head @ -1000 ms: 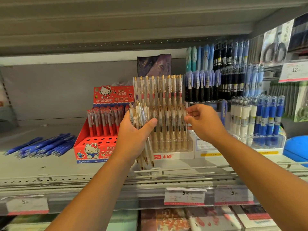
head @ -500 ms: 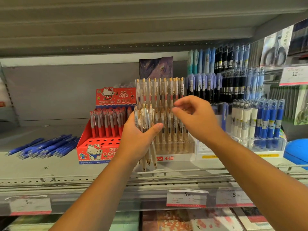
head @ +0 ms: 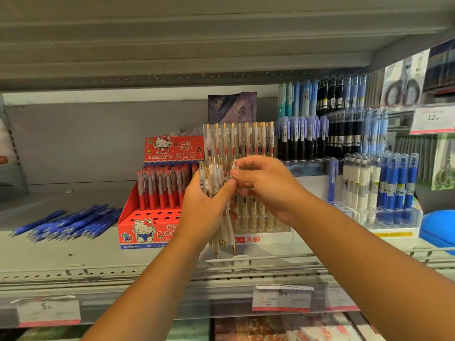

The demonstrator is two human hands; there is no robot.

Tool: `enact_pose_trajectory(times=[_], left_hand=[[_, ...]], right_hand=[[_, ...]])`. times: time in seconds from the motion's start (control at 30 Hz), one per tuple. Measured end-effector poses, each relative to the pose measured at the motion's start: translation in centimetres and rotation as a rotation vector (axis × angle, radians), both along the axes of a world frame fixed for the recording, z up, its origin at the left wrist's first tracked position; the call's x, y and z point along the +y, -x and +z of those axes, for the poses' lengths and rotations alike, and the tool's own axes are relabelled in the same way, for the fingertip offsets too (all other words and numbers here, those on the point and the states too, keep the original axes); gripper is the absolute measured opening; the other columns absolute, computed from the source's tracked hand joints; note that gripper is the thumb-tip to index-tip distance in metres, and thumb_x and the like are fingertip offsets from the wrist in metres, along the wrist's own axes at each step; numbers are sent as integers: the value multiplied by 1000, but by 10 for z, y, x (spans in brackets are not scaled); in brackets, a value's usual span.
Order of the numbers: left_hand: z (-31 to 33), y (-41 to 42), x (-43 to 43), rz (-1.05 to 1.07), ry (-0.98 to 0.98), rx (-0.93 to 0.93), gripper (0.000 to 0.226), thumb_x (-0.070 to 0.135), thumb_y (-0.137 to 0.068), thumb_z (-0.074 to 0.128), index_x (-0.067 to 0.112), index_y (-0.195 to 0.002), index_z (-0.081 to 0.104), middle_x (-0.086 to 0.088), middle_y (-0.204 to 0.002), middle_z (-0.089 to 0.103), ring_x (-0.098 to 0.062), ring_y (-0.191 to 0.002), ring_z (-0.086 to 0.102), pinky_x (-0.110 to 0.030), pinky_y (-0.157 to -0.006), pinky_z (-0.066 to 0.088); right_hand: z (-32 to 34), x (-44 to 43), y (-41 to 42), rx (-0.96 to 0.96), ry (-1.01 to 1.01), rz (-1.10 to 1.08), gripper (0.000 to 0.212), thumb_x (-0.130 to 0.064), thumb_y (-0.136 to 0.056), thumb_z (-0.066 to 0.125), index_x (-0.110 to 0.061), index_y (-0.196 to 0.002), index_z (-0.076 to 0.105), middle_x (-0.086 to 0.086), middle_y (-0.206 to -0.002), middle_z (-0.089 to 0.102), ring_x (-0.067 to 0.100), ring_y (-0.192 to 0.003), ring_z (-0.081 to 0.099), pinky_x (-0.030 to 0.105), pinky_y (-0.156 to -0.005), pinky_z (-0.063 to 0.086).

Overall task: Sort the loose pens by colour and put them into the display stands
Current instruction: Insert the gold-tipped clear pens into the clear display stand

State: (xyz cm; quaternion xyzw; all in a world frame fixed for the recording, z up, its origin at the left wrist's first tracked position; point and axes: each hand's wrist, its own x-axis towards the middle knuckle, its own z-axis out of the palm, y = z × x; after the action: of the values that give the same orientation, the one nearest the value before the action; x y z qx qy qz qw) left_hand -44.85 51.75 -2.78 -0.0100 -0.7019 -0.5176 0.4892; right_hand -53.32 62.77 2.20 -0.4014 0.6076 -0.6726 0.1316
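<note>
Left hand [head: 204, 212]: closed around a bundle [head: 213, 177] of clear pens with gold clips; the thumb lies across the front.
Bundle: upright, tips pointing down, held just in front of the clear stand [head: 256, 239].
Right hand [head: 267, 190]: thumb and forefinger are together on the top of one pen [head: 234, 164] at the right side of the bundle; the other fingers are curled.
Clear stand: it stands on the shelf [head: 61, 259] and has two rows of the same gold-clip pens; the hands cover part of the front row.
Red stand [head: 157, 226]: just left of the clear stand, with red pens in the back rows and free holes in front.
Blue pens [head: 73, 223]: a loose pile lying flat on the shelf, left of the red stand.
Right stand [head: 391, 217]: white and blue pens, upright.
Price tags [head: 282, 297]: on the shelf edge below.
</note>
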Motion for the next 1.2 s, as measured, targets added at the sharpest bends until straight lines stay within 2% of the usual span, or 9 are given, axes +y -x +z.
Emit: enact_pose_trajectory(times=[0.1,0.27,0.37,0.43,0.53,0.63,0.77,1.0,1.2], left_hand=[[2,-2,-4,44,16,17,28,24,-90,71,32,-115,62,22,-104,71,3,-98,66,-8,-75,49],[6,-10,-23,192,-87,60,15,21,-92,66,34,-98,61,30,-84,67,11,-77,63,-3,-56,44],[6,-17,-38,202,-131,62,19,19,-93,65,36,-98,60,33,-82,67,14,-78,63,-3,-55,45],[4,-21,-45,193,-142,44,20,18,-93,65,36,-101,60,33,-85,68,14,-81,63,-6,-57,47],[1,-25,-51,181,-159,0,18,23,-93,66,38,-101,60,34,-86,67,15,-82,62,-5,-55,47],[0,-25,-50,163,-142,-27,16,25,-92,67,38,-99,61,33,-87,68,15,-82,63,-1,-54,44],[-1,-27,-47,175,-93,-60,15,30,-90,70,38,-100,61,33,-90,67,15,-83,62,-1,-57,45],[-2,-31,-46,195,-81,-75,24,34,-84,75,37,-102,61,32,-94,68,12,-87,64,-17,-71,46],[-2,-31,-45,206,-82,-94,24,36,-83,75,36,-104,62,31,-95,68,12,-88,63,-15,-70,45]], right_hand=[[2,-2,-3,10,42,-23,17,-6,-91,65,-5,-109,66,10,-98,68,19,-86,69,22,-67,57],[4,-12,-11,-32,127,-71,10,-2,-92,62,-11,-95,65,12,-96,70,22,-85,72,29,-66,61],[7,-18,-12,-130,200,-110,14,-1,-94,58,-14,-93,61,8,-89,68,17,-72,73,28,-60,60],[12,-20,-7,-178,252,-166,14,-1,-95,57,-15,-96,59,7,-93,66,17,-76,72,29,-62,61],[13,-24,0,-69,242,-230,14,-6,-95,58,-18,-101,59,5,-101,65,19,-88,70,30,-64,62],[8,-32,-1,138,211,-263,15,-8,-95,60,-22,-101,58,-3,-98,62,15,-88,67,23,-59,59],[0,-43,-2,322,172,-289,18,-12,-95,61,-27,-103,58,-13,-97,61,9,-87,65,21,-61,59],[-3,-52,-3,402,149,-278,18,-13,-95,61,-20,-111,63,-10,-97,63,9,-88,65,22,-64,60],[-5,-53,-3,432,120,-256,19,-12,-94,63,-19,-111,65,-7,-96,64,10,-86,66,22,-60,60]])
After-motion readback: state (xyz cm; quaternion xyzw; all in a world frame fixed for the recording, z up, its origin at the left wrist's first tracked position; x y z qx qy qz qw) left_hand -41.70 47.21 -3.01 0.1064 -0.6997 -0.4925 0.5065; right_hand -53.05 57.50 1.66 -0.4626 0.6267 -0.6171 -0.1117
